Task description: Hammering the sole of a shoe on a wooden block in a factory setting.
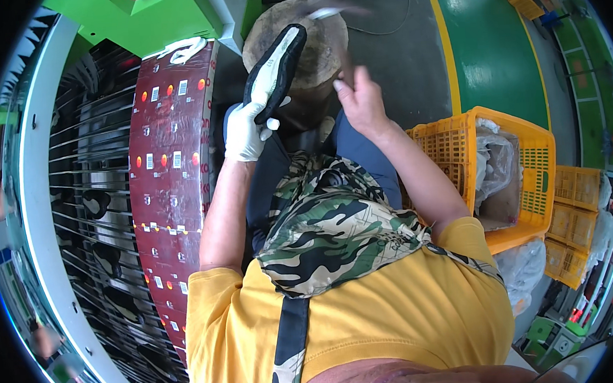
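Note:
My left hand (pixel 248 135), in a white glove, grips one end of a black shoe upper (pixel 285 68) with its pale underside turned up. The shoe upper slants up and to the right, its far end over a round wooden stump (pixel 327 46). My bare right hand (pixel 366 105) is closed around the handle of a hammer (pixel 347 69). The hammer's head is smeared by motion above the far part of the stump, apart from the shoe upper.
Dark red patterned cartons (pixel 170 140) line my left, beside a rack (pixel 95 176) of rods holding dark shoe-shaped pieces. A green machine (pixel 142 22) stands at the far left. On my right is a yellow crate (pixel 541 177) with plastic bags (pixel 494 162); several more crates (pixel 571 221) stand beyond.

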